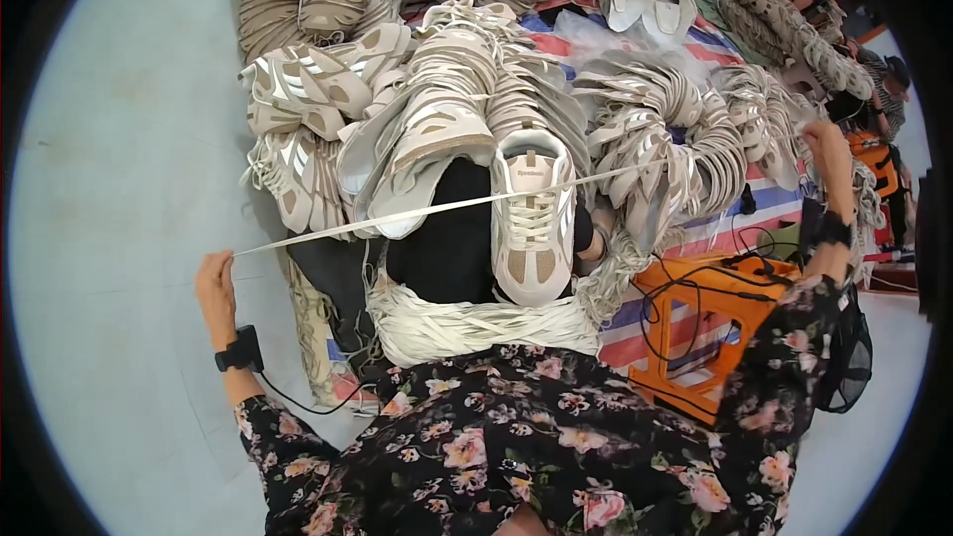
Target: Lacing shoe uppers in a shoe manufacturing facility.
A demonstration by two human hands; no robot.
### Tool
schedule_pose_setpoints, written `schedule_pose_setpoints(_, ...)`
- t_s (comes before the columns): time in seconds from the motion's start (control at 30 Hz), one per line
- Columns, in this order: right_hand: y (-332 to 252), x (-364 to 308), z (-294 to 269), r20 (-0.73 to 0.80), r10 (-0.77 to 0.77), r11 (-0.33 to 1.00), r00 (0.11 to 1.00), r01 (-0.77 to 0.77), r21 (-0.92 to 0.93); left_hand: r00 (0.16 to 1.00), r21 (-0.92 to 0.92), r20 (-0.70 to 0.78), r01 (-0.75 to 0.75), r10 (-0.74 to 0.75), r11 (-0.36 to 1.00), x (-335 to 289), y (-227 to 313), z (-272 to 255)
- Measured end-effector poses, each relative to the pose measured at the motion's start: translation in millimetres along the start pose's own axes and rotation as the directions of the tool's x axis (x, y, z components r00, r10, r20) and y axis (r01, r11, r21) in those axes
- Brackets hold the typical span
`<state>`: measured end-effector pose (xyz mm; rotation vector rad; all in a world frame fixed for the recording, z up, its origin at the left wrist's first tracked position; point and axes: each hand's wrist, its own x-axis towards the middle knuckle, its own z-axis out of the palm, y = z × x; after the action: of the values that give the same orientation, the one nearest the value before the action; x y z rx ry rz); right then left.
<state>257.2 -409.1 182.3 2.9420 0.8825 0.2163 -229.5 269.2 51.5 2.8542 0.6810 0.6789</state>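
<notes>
Both the left hand (213, 283) and right hand (829, 144) pinch the ends of a flat white shoelace (437, 208), light, limp, stretched taut between them above the laced sneaker (533, 218).

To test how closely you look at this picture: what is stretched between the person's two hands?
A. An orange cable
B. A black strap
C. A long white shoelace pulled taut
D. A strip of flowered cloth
C: the white shoelace runs in a straight, taut line from the left hand across the beige sneaker on the lap up to the raised right hand.
</notes>
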Motion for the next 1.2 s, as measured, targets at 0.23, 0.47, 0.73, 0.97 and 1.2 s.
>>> schedule_pose_setpoints(0.23,-129.8,-92.1,43.9,-0.528,0.831,0.544,0.174,-0.055,0.838,0.907,0.002,-0.276,0.332,-0.319,0.943,-26.2,6.9,42.7)
schedule_pose_setpoints(0.47,-251.5,-99.6,75.0,-0.316,0.509,0.471,0.801,0.048,0.881,0.951,-0.805,-0.048,0.145,-0.307,0.575,24.7,139.7,57.5)
schedule_pose_setpoints(0.73,-310.2,-67.2,151.7,0.411,0.08,-0.071,0.908,-0.406,0.911,0.849,-0.859,0.499,0.459,0.173,0.226,69.0,283.7,112.0)
schedule_pose_setpoints(0.97,-312.5,-61.0,173.3,0.203,0.197,0.243,0.959,-0.249,0.938,0.723,-0.791,0.609,0.586,0.327,0.178,70.9,314.2,157.9)
schedule_pose_setpoints(1.2,-314.2,-57.4,172.7,0.26,0.156,0.062,0.953,-0.272,0.96,0.654,-0.762,0.648,0.549,0.39,0.343,69.3,324.9,169.6)
